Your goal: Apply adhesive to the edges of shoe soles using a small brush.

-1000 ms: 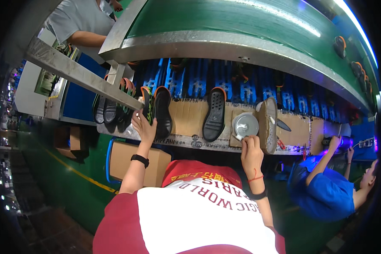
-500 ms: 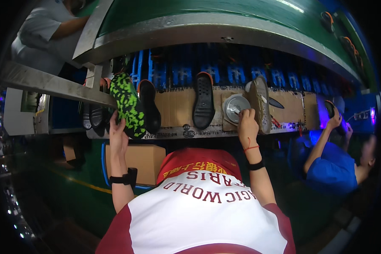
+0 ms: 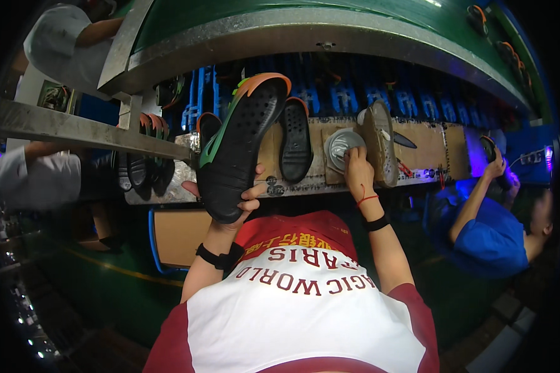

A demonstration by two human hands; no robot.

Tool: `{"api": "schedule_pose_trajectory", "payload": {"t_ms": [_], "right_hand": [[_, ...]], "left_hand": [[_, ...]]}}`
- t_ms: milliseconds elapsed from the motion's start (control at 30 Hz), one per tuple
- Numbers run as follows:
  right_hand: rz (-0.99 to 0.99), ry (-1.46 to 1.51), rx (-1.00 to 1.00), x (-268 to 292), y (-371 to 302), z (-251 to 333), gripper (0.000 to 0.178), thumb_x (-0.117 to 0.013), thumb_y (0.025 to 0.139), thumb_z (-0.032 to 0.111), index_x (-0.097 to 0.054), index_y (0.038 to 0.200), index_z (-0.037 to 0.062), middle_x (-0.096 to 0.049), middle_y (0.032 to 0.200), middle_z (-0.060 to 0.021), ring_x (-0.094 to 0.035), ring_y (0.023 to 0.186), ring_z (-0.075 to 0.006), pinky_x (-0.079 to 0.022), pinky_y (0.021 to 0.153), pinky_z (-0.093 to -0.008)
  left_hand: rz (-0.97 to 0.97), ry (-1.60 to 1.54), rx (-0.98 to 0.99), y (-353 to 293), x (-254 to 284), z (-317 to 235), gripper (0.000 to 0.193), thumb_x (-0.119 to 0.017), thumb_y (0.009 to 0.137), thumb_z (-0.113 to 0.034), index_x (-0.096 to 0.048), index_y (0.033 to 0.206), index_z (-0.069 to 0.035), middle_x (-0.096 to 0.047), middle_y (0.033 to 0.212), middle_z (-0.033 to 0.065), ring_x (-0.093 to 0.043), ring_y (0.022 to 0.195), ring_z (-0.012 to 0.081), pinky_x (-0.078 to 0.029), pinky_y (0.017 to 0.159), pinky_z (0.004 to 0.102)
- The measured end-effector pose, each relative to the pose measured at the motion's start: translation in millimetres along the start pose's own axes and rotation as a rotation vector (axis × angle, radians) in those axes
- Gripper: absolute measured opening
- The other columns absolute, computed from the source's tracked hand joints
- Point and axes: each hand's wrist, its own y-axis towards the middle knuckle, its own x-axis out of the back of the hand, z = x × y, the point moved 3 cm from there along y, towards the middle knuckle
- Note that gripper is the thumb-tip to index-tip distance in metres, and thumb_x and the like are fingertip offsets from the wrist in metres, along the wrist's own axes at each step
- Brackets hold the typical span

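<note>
Faced a table (image 3: 426, 160) topped with brown cardboard. Held a black sole (image 3: 239, 149) with an orange-and-green rim in the left hand (image 3: 250, 202), clamped between thumb and fingers at its near end and raised over the table's near edge, holed side up. Had the right hand (image 3: 358, 173) well apart from the left, fingers bent at the rim of a grey bowl (image 3: 344, 132); could not tell whether pinching anything there. Saw a second black sole (image 3: 295, 149) between the held one and the bowl, plus a tan sole-shaped piece (image 3: 387, 152) just right of the bowl. Noticed several orange-rimmed soles (image 3: 142, 165) lined up at the left. Glimpsed a blue-shirted co-worker (image 3: 494, 233) off to the right. Made out blue racks (image 3: 342, 99) behind the table, then a metal frame (image 3: 317, 31) edging a green belt (image 3: 280, 5).
</note>
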Motion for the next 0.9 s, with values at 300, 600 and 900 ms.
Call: {"api": "schedule_pose_trajectory", "payload": {"t_ms": [300,600,900], "right_hand": [[-0.011,0.029,-0.046,27,6,17,0.011,-0.055,0.091,0.013,-0.052,0.097,0.0046,-0.053,0.101,-0.0162,-0.062,0.073,-0.0395,-0.050,0.060,-0.0474],[-0.148,0.158,0.198,93,12,37,0.015,-0.059,0.083,0.000,-0.057,0.099,0.0019,-0.056,0.106,-0.0168,-0.064,0.075,-0.0353,-0.053,0.064,-0.0406],[-0.141,0.603,0.574,195,5,106,0.018,-0.066,0.074,-0.010,-0.062,0.090,-0.0023,-0.060,0.101,-0.0159,-0.063,0.068,-0.0246,-0.051,0.058,-0.0299]], "left_hand": [[-0.146,0.528,-0.123,10,-22,17,0.104,-0.083,0.063,-0.047,-0.031,0.142,-0.002,-0.042,0.135,0.0203,-0.053,0.108,0.0295,-0.056,0.084,0.0427],[-0.153,1.496,-0.096,25,-48,-1,0.082,-0.077,0.060,-0.011,-0.042,0.133,0.000,-0.054,0.123,0.0102,-0.056,0.110,0.0200,-0.044,0.098,0.0336],[0.045,1.854,-0.146,41,-90,12,0.065,-0.080,0.054,-0.016,-0.056,0.113,0.000,-0.063,0.103,0.0090,-0.061,0.094,0.0216,-0.047,0.086,0.0334]]}}
